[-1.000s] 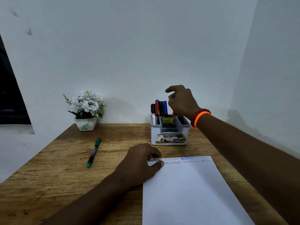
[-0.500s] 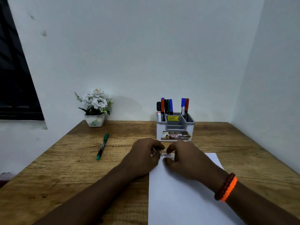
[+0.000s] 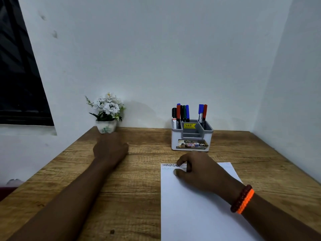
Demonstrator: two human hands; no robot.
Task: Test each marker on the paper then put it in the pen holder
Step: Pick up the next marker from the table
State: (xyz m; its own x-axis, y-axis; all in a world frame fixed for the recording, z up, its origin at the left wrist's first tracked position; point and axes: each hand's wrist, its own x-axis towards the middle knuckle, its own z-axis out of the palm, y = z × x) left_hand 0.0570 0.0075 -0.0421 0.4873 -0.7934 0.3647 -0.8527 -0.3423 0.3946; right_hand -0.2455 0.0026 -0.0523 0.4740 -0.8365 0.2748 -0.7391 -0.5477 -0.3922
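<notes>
Left hand (image 3: 111, 150): far left on the table (image 3: 139, 188), back toward us; we cannot tell its fingers.
Loose marker: not visible to us; we judge it lies beneath that hand.
Right hand (image 3: 199, 169): fingers curled, resting on the paper (image 3: 199, 214).
Pen holder (image 3: 192, 136): far, right of the left hand.

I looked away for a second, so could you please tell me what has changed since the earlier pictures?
The left hand left the paper and reached out left over the spot where the green marker lay; the marker is now hidden. The right hand came back from the pen holder onto the paper. Holder and flower pot stayed put.
</notes>
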